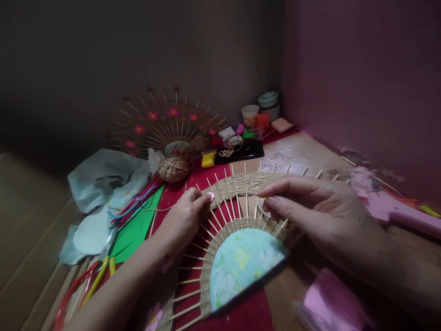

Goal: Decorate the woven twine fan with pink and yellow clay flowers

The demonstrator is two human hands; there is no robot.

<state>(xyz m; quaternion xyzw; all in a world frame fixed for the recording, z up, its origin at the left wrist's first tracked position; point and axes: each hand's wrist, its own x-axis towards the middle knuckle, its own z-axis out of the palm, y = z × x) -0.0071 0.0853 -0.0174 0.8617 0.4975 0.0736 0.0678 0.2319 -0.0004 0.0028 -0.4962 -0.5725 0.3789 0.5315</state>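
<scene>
A half-round woven twine piece (248, 185) with thin stick spokes lies in front of me, its centre covered in pale blue floral cloth (241, 262). My left hand (186, 214) is closed at the outer band's left part, thumb and finger pinched at its edge. A small pink petal-like piece (211, 196) shows at the thumb tip. Over the band's right side, my right hand (320, 211) pinches a small whitish scrap (262, 206) with a speck of yellow near the fingertips. A pink flower (154, 317) sits on the band's lower left end, partly behind my left forearm.
A similar piece with pink flowers (174, 112) leans at the back wall. Around me are a twine ball (174, 168), red-handled scissors (74, 287), green sheet (134, 234), black phone-like slab (246, 151), clay packets (208, 159), paper cup (250, 116) and pink glue gun (396, 204).
</scene>
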